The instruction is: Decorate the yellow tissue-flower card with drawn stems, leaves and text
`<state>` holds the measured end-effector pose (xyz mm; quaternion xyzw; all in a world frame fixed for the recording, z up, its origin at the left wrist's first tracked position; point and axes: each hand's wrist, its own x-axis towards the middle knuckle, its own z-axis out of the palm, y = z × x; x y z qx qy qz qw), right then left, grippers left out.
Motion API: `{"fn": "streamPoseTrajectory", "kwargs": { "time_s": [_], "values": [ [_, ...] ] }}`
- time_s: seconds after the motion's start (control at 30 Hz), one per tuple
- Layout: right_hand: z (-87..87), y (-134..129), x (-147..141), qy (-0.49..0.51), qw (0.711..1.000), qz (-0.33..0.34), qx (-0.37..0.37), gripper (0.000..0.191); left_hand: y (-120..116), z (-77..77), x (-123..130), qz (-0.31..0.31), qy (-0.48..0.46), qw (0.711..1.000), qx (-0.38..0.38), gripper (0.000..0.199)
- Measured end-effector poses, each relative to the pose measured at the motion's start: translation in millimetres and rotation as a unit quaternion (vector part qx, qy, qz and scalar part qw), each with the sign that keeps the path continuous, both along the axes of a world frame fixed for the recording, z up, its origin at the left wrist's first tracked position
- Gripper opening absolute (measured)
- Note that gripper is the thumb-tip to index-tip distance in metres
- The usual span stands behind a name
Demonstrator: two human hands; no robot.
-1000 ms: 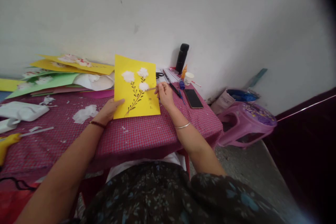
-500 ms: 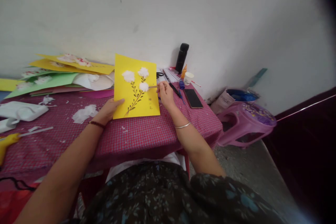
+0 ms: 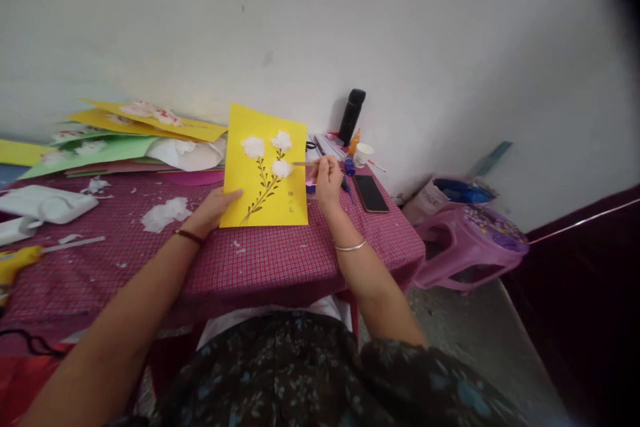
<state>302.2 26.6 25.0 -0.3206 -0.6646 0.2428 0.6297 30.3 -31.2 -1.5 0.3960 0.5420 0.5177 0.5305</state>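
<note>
The left hand (image 3: 213, 208) reaches ahead-left of the torso (image 3: 280, 373), thumb (image 3: 234, 196) extended. The right hand (image 3: 329, 181), ahead-right of the torso, pinches with bent fingers (image 3: 321, 168).

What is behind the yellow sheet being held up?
A black loop peeks past its right edge, and magenta paper past its left; the yellow sheet hides the rest.

Under the left fingers (image 3: 234, 196), the yellow sheet (image 3: 237, 173) is smooth matt paper, its white blossoms (image 3: 253, 147) fluffy and rough. The thin stick in the right fingertips looks like wood, though it is small to judge. Beyond those fingers lies a glossy black smartphone (image 3: 371, 193); nearest both hands spreads checked cloth (image 3: 280, 250).
</note>
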Motion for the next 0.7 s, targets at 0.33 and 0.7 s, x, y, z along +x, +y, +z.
{"fn": "streamPoseTrajectory", "kwargs": {
  "time_s": [0.33, 0.7],
  "values": [
    [8.1, -27.0, -24.8, 0.018, 0.994, 0.107, 0.007, 0.028, 1.9, -7.2, 6.6, 0.016, 0.064, 0.997, 0.041, 0.028],
    [4.1, -27.2, -33.9, -0.002, 0.992, 0.123, 0.023, 0.028, 3.0, -11.6, 4.0, -0.009, 0.088, 0.994, 0.059, 0.044]
  ]
}}
